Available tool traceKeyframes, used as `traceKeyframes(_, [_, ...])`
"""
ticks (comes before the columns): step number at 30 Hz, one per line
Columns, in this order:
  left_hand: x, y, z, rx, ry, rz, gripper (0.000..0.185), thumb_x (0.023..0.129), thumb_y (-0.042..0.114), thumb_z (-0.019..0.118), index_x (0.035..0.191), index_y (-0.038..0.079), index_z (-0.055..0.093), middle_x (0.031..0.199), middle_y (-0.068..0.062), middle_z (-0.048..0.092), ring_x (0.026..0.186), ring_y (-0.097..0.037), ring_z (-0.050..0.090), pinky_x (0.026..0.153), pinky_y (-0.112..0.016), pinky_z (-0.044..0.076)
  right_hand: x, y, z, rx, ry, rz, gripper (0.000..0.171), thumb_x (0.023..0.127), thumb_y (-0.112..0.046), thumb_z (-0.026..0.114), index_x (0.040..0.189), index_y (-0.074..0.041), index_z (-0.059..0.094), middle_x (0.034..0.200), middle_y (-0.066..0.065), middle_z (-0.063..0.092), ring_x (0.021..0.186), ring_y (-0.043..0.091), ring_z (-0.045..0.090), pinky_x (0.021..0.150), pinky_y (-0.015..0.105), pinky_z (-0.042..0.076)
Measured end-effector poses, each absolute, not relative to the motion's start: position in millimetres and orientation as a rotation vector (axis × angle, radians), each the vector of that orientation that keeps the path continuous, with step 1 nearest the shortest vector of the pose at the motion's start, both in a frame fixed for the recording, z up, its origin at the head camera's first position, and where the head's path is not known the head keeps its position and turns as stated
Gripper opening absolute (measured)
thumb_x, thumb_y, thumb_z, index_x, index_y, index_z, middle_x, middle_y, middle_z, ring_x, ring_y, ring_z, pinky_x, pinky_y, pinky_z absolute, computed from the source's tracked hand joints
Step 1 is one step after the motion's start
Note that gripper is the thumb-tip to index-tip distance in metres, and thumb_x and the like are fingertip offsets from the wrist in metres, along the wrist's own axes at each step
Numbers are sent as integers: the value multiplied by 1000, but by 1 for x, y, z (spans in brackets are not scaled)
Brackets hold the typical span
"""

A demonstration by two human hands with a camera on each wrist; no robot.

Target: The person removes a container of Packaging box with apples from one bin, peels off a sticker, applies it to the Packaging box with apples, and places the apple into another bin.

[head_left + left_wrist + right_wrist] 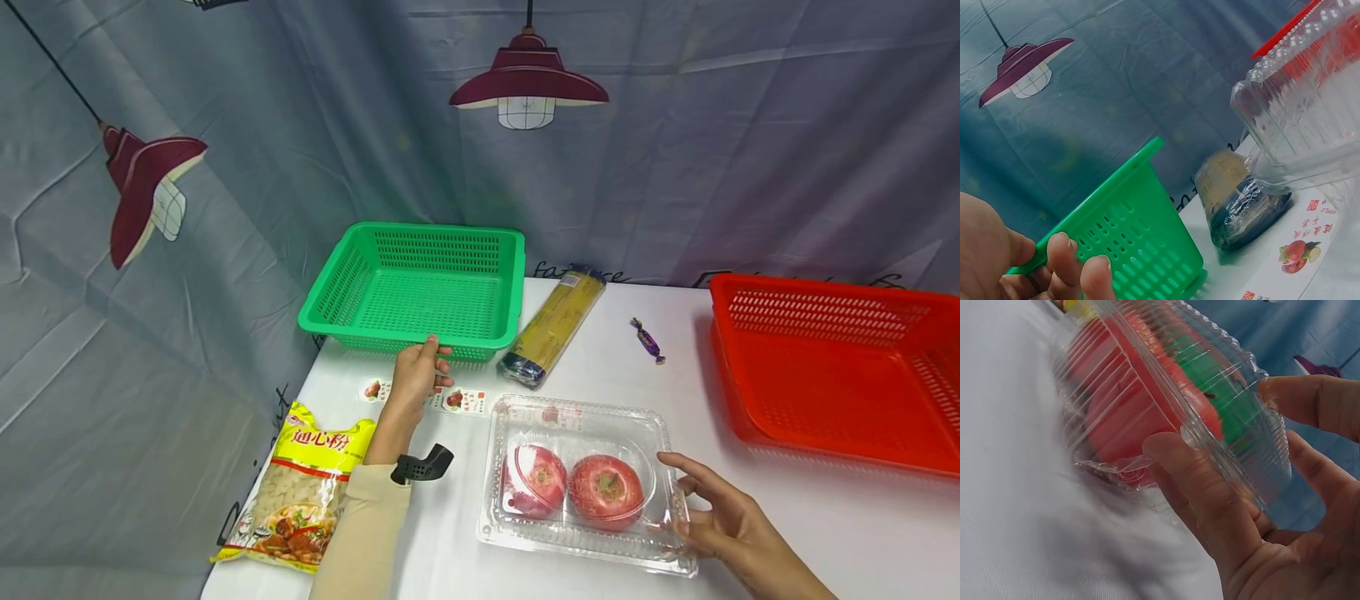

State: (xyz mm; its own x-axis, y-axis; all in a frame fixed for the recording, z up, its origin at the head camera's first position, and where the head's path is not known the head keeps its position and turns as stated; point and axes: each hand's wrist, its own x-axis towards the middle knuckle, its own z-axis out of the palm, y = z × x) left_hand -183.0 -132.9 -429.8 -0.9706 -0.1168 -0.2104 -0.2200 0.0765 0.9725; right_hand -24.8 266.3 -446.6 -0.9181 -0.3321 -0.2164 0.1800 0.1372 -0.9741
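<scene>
Gripping, head: right hand (723, 517) held apple clamshell (570, 543) between green basket (480, 341) and red basket (817, 292).
Green rim, left wrist: left hand (997, 250) pinched it.
Clamshell, right wrist: half-spread fingers (1204, 494) clasped its edge; holding seemed the step, level support the next need.

From the head, a camera looks forward and down across the white table (600, 367); wrist cameras peer from close in — left toward the green basket (1155, 187), right at the clear container (1266, 469), which all three views share.
</scene>
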Motion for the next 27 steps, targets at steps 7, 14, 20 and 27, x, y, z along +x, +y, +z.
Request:
traceKeyframes(7, [-183,-133,-428,-370,2232,2049,48,108,37,36,115,-2,63,74,-4,54,61,-19,60,71,-45,47,-25,266,-447,-121,2066,-1805,67,94,-4,60,153,-18,32,117,11,49,92,29,62,79,39,56])
traceKeyframes(14, [-183,-133,-427,-375,2236,2039,50,108,39,35,115,-3,63,74,-4,54,60,-17,60,68,-40,47,-25,264,-445,-29,2068,-1787,68,93,-7,62,153,-20,33,122,16,46,101,29,58,80,42,56])
traceKeyframes(20, [-182,-132,-426,-378,2233,2042,48,108,38,36,113,-1,64,74,-4,54,60,-18,60,74,-48,47,-24,266,-448,-57,2090,-1789,66,94,-7,61,153,-19,33,120,15,46,97,28,58,78,39,56])
traceKeyframes(27, [-182,-132,-427,-383,2237,2045,48,107,38,37,113,-1,64,74,-4,54,60,-17,60,70,-44,47,-25,267,-449,-66,2064,-1785,67,95,-6,60,153,-21,32,117,16,45,86,32,62,78,41,56])
